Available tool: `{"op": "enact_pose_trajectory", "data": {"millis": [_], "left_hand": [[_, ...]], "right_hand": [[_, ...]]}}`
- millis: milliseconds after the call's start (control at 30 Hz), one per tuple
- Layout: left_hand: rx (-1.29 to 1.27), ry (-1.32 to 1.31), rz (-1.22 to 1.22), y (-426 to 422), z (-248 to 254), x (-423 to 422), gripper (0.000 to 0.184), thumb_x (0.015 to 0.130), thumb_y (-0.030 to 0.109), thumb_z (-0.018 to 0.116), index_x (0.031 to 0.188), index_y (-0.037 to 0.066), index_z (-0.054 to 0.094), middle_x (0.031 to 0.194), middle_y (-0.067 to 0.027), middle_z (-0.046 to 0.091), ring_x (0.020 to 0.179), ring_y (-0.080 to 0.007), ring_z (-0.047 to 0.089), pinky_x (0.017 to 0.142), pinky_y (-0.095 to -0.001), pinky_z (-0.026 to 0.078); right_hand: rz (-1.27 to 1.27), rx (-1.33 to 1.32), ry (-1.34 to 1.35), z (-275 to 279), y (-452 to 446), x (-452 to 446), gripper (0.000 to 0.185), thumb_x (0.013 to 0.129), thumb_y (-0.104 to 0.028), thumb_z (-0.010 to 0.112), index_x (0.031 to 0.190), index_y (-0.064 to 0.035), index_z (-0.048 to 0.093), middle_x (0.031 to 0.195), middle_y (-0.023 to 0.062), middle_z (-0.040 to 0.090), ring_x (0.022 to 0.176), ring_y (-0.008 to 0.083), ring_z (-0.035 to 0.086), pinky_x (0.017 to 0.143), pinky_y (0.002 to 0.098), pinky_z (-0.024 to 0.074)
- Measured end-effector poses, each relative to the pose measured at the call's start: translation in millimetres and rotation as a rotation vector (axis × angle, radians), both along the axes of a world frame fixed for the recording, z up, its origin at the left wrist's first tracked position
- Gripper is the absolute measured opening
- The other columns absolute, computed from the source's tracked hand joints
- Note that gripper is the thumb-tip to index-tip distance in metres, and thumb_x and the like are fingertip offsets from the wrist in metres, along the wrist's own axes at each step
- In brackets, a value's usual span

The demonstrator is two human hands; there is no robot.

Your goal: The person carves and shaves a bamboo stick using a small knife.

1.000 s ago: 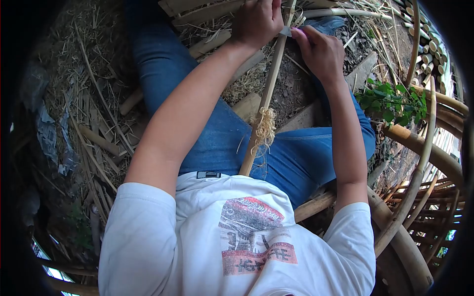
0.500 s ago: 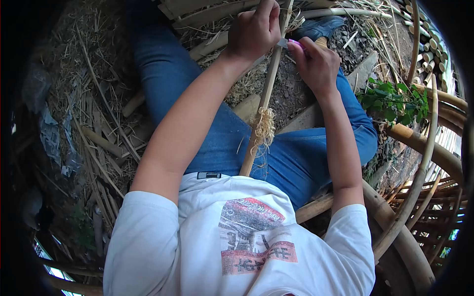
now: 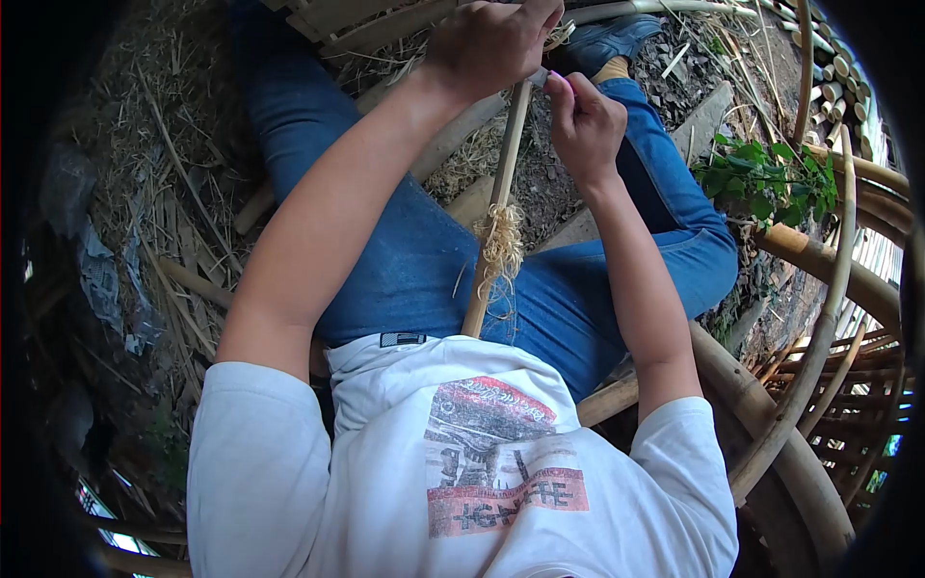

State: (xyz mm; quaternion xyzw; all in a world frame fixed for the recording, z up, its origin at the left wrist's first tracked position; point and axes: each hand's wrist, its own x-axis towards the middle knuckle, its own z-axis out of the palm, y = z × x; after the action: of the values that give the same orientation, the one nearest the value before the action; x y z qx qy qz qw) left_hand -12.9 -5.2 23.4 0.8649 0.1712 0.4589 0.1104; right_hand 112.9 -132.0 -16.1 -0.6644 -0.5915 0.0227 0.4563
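My right hand (image 3: 588, 130) grips a small knife (image 3: 541, 77) beside the stick (image 3: 507, 159), which slants up over my jeans (image 3: 385, 255). My left hand (image 3: 493, 46) curls there, its hold hidden. Shavings (image 3: 501, 243) bunch along it, so some scraping seems done; what remains I can't tell.

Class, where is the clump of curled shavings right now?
The clump of curled shavings is slightly above and right of centre in the head view, against the bamboo strip, above and right of the belt buckle.
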Motion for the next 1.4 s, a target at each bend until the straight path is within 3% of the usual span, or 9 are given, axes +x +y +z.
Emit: {"op": "enact_pose_trajectory", "data": {"millis": [200,300,467,733,833,933,1033,1400], "left_hand": [[-0.055,0.153,0.086,-5,7,-4,0.007,0.095,0.005,0.059,0.098,0.004,0.053,0.058,-0.0166,0.06,0.055,-0.0331,0.068,0.044,-0.0412,0.051],[-0.095,0.019,-0.016,-13,1,-8,0.007,0.095,0.002,0.059,0.096,0.004,0.052,0.061,-0.0175,0.06,0.055,-0.0337,0.068,0.044,-0.0413,0.05],[-0.164,0.086,0.101,-33,-12,-23,0.016,0.089,-0.002,0.062,0.099,0.007,0.053,0.068,-0.0101,0.065,0.065,-0.0327,0.072,0.051,-0.0441,0.053],[-0.075,0.0,0.098,-20,-10,-16,0.016,0.09,-0.001,0.065,0.097,0.007,0.053,0.065,-0.0101,0.064,0.063,-0.0326,0.071,0.05,-0.0433,0.052],[-0.076,-0.026,0.065,-9,-2,-8,0.007,0.095,0.0,0.057,0.095,0.004,0.051,0.062,-0.0187,0.058,0.054,-0.0351,0.066,0.043,-0.0425,0.048],[-0.096,0.053,0.085,-11,2,-9,0.006,0.096,0.001,0.055,0.095,0.003,0.05,0.062,-0.0199,0.056,0.055,-0.0362,0.065,0.043,-0.0434,0.046],[-0.074,-0.004,0.089,-20,-10,-17,0.016,0.09,0.001,0.067,0.096,0.007,0.053,0.063,-0.0105,0.063,0.062,-0.0325,0.07,0.05,-0.043,0.051],[-0.13,-0.028,0.087,-23,-14,-22,0.017,0.093,0.002,0.068,0.094,0.007,0.051,0.059,-0.0099,0.059,0.056,-0.0309,0.068,0.046,-0.0411,0.046]], "right_hand": [[0.027,-0.044,0.004,5,-2,1,0.034,0.097,-0.029,0.069,0.072,-0.0072,0.062,0.056,0.0127,0.055,0.05,0.0309,0.059,0.047,0.0382,0.0432],[0.057,-0.087,0.046,8,-12,-4,0.035,0.097,-0.029,0.07,0.071,-0.0062,0.061,0.055,0.0133,0.054,0.048,0.0309,0.057,0.047,0.0379,0.0421],[0.087,-0.106,0.108,13,-32,-15,0.035,0.096,-0.028,0.07,0.071,-0.0054,0.06,0.056,0.0136,0.053,0.047,0.0311,0.055,0.047,0.0371,0.0411],[0.055,-0.05,-0.08,10,-16,-4,0.037,0.096,-0.033,0.07,0.071,-0.0075,0.059,0.055,0.0116,0.054,0.047,0.0297,0.056,0.047,0.0384,0.0415],[0.042,-0.001,-0.135,11,-1,5,0.038,0.096,-0.034,0.07,0.071,-0.0079,0.059,0.055,0.0105,0.055,0.047,0.0295,0.056,0.047,0.0388,0.0415],[0.046,-0.009,-0.1,9,1,3,0.037,0.095,-0.033,0.071,0.071,-0.0082,0.06,0.056,0.0109,0.055,0.048,0.0294,0.057,0.047,0.0388,0.0422],[0.059,-0.078,-0.079,11,-18,-5,0.036,0.095,-0.033,0.072,0.071,-0.008,0.061,0.056,0.0117,0.055,0.049,0.0303,0.058,0.047,0.0391,0.0427],[0.087,-0.115,-0.05,16,-22,-6,0.032,0.094,-0.033,0.072,0.073,-0.0094,0.065,0.055,0.0114,0.055,0.05,0.0316,0.058,0.048,0.0399,0.0433]]}}
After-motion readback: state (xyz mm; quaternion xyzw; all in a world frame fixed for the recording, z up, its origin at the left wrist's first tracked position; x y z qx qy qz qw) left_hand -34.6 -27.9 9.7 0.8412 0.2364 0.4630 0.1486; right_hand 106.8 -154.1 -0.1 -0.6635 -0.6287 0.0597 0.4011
